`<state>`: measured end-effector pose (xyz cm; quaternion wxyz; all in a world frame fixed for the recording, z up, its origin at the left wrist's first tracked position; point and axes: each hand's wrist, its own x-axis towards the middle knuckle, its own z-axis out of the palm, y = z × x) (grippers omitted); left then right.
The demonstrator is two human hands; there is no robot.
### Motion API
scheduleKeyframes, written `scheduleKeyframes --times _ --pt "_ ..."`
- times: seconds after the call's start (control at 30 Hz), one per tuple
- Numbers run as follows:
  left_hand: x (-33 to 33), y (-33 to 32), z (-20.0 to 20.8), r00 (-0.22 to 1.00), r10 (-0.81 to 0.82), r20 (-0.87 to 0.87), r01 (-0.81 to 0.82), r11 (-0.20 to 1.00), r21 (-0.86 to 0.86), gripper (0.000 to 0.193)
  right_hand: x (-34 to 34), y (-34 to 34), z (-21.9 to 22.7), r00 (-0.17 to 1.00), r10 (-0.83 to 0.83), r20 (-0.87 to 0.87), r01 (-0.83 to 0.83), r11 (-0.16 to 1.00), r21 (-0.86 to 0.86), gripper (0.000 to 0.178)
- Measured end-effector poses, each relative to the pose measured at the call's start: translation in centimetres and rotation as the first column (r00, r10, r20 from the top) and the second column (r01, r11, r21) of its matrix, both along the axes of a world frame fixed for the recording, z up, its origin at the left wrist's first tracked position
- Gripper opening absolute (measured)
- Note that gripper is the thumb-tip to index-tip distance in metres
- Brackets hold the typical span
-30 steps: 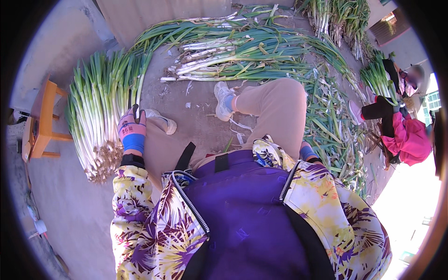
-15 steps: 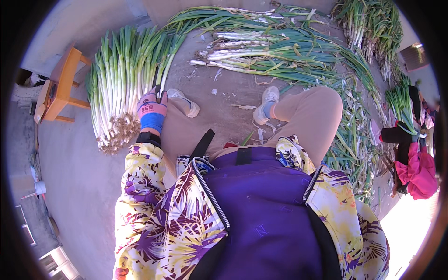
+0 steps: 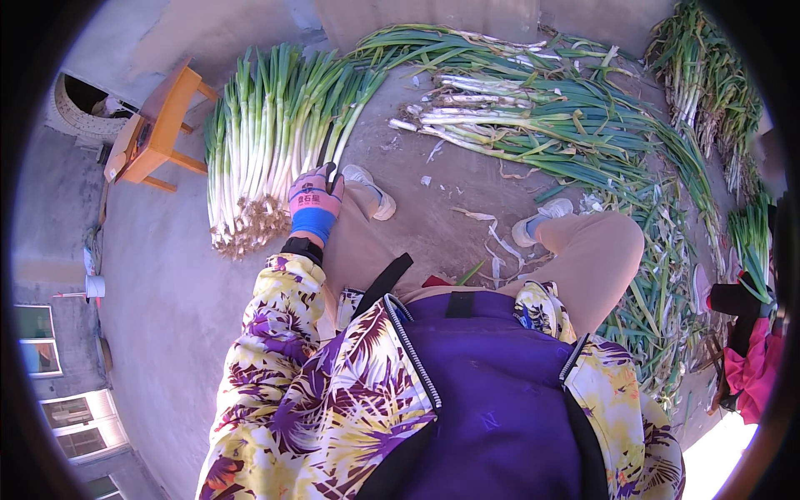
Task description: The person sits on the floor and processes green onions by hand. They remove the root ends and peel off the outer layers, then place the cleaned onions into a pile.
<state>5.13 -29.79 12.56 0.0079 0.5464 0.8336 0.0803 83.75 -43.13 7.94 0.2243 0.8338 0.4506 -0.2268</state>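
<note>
My left hand (image 3: 316,202), in a pink and blue glove with dark fingertips, is at the right edge of a bundle of trimmed green onions (image 3: 271,133). Its fingers are closed at the white lower end of a green onion (image 3: 354,118), whose leaves point away from me; the root end is hidden by the glove. The bundle lies on the floor, white stalks side by side, with its tangled roots (image 3: 250,227) toward me. My right hand and its forearm do not show.
Untrimmed green onions (image 3: 533,121) lie across the floor ahead. Peeled leaves (image 3: 650,283) litter the right side. More bunches (image 3: 708,92) stand at far right. Below them a person in a pink garment (image 3: 750,371) is beside green onions (image 3: 752,242). A wooden stool (image 3: 162,125) lies at left.
The whole view has shifted, so the scene sits further right in the picture. My left hand stays at the bundle's right edge, with little visible movement relative to it.
</note>
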Motion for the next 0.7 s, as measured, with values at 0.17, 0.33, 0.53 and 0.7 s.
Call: scheduleKeyframes --times 0.17,0.33,0.53,0.7 --pt "1.4 1.9 -1.3 0.986 -0.155 -0.059 0.160 0.982 0.099 0.036 1.7 -0.8 0.5 1.000 -0.008 -0.006 0.008 1.000 0.009 0.043" --pt "2.5 3.1 -1.6 0.964 -0.263 -0.034 0.265 0.952 0.153 0.038 2.7 -2.3 1.2 1.000 -0.025 -0.002 0.025 0.999 0.021 0.043" --pt "3.2 3.3 -1.1 0.941 -0.328 -0.085 0.335 0.938 0.088 0.039 3.5 -3.8 1.5 0.999 -0.034 -0.011 0.035 0.999 0.035 0.043" --pt "6.3 3.5 1.0 0.901 -0.428 -0.063 0.433 0.887 0.161 0.032 4.0 -5.4 2.1 0.998 -0.051 -0.022 0.051 0.998 0.043 0.043"
